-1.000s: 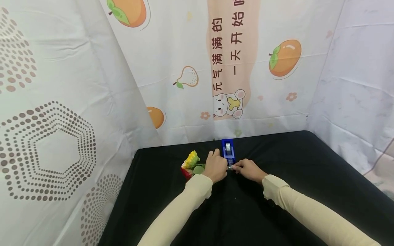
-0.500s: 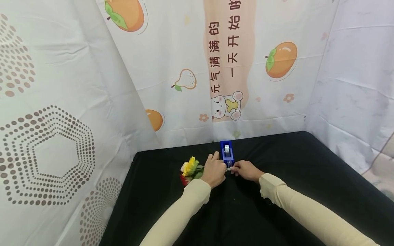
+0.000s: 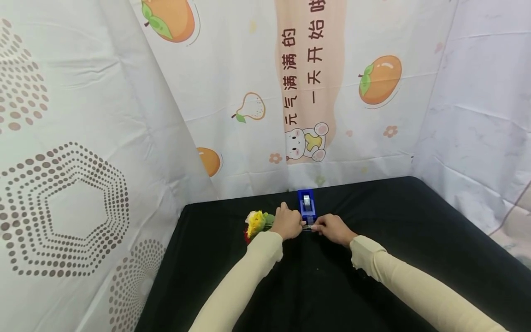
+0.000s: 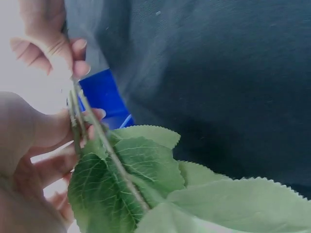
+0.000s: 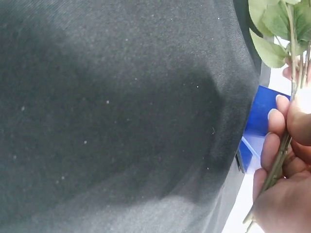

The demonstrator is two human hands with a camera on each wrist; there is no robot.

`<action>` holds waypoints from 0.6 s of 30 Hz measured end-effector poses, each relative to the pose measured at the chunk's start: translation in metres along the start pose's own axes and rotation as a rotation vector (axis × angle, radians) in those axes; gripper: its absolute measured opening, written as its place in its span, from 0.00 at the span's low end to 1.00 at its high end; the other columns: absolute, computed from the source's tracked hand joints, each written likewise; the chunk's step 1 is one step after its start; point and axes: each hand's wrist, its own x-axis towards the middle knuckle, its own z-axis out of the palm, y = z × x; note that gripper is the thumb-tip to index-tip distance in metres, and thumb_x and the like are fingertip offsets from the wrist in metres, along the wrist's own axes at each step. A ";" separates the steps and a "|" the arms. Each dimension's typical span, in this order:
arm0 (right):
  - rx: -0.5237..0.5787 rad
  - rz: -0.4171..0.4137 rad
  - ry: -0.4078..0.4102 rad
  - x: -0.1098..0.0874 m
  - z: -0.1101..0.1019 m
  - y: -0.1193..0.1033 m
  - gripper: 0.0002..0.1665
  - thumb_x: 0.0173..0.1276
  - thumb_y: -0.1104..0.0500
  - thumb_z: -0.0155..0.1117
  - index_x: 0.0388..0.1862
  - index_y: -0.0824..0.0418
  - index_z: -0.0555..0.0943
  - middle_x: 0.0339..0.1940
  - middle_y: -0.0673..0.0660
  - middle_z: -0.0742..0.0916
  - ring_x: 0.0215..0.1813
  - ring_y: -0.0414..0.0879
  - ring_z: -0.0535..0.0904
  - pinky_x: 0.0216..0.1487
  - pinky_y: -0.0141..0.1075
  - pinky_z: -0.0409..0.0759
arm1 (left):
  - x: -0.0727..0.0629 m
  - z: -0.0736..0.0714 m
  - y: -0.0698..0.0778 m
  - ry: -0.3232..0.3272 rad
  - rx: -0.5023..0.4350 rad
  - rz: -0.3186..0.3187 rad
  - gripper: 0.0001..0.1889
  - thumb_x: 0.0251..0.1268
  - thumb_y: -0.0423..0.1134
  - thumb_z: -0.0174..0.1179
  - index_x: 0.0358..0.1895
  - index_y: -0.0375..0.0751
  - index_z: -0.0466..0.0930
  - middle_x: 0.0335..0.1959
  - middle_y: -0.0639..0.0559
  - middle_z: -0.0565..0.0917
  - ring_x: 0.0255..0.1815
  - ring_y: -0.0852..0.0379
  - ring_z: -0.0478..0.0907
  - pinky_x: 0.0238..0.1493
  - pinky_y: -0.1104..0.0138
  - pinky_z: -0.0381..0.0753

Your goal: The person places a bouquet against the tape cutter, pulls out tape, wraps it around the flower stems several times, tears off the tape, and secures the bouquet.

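A small bunch of flowers [image 3: 256, 223], with yellow, whitish and red heads, points left in the head view. My left hand [image 3: 287, 222] holds its stems just below the green leaves [image 4: 141, 165]. Thumb and fingers of my right hand [image 3: 335, 229] pinch the lower stems [image 5: 279, 162], whose cut ends stick out past the palm. Between the hands a short stretch of bare stem shows. Right behind them stands a blue tape dispenser [image 3: 307, 213] with a roll of tape [image 3: 307, 201]. My left hand hides part of the bunch in the head view.
A black cloth [image 3: 373, 207] covers the table, with small specks on it. White printed curtains [image 3: 224, 115] hang close behind the table and at both sides.
The bunch has turned about its stems, so its flower heads show in a different arrangement. My left fingers have shifted on the stems, while the right hand has stayed nearly in place.
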 end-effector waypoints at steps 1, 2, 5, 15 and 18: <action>-0.001 -0.004 0.006 0.000 0.000 0.000 0.12 0.75 0.58 0.65 0.31 0.60 0.87 0.25 0.50 0.83 0.29 0.43 0.77 0.37 0.41 0.76 | 0.001 -0.002 0.000 -0.022 -0.014 -0.007 0.20 0.78 0.49 0.57 0.22 0.50 0.82 0.21 0.58 0.78 0.40 0.51 0.63 0.51 0.58 0.65; -0.003 -0.010 0.010 0.000 0.000 0.001 0.12 0.75 0.57 0.66 0.31 0.60 0.87 0.24 0.49 0.83 0.29 0.43 0.77 0.37 0.41 0.76 | 0.003 -0.002 0.000 -0.042 -0.028 -0.015 0.20 0.78 0.50 0.57 0.23 0.50 0.83 0.23 0.59 0.79 0.41 0.51 0.63 0.52 0.58 0.64; -0.007 -0.023 0.018 0.000 0.001 0.001 0.11 0.74 0.58 0.66 0.31 0.60 0.87 0.24 0.49 0.83 0.29 0.43 0.77 0.36 0.41 0.76 | 0.006 -0.002 -0.002 -0.095 -0.070 -0.030 0.17 0.78 0.50 0.57 0.28 0.53 0.87 0.28 0.60 0.82 0.43 0.52 0.64 0.51 0.59 0.63; 0.003 -0.041 0.050 0.002 0.003 0.002 0.08 0.73 0.59 0.68 0.34 0.59 0.88 0.25 0.48 0.84 0.29 0.42 0.77 0.36 0.40 0.76 | 0.009 0.000 -0.003 -0.085 -0.089 -0.041 0.12 0.73 0.52 0.63 0.34 0.54 0.92 0.34 0.60 0.86 0.44 0.53 0.64 0.49 0.59 0.60; 0.007 -0.044 0.058 0.002 0.002 0.002 0.07 0.72 0.58 0.69 0.34 0.57 0.89 0.27 0.47 0.86 0.30 0.41 0.78 0.36 0.40 0.77 | 0.008 0.000 -0.001 -0.042 -0.044 -0.033 0.11 0.71 0.52 0.65 0.38 0.55 0.94 0.36 0.60 0.87 0.45 0.53 0.65 0.50 0.59 0.61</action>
